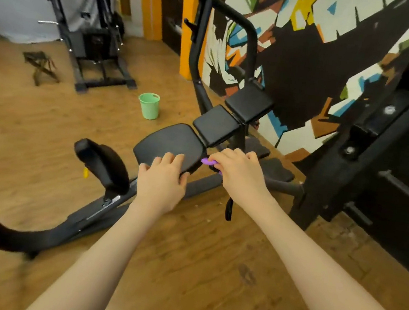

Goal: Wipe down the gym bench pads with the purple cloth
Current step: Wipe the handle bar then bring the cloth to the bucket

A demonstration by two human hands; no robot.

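head view: three black pads run in a line on the bench, long axis from the near left up toward the mural wall (315,52) at the far right. nearest is the seat pad (171,142), then the middle pad (216,125), then the far pad (249,102). the left hand (162,178) lies on the near edge of the seat pad, fingers fairly straight and spread, holding nothing. the right hand (238,173) sits just off the seat pad's right edge, its grip curled tight round the cloth (207,161); only a small purple bunch pokes out leftward from the fingers, touching or nearly touching the pad's side. around them: one curved black leg pad (103,162) to the left, one green bucket (149,105) on the wood floor (46,121) beyond the seat, well apart. a black rack (382,141) stands close on the right, another machine (93,44) far back left.
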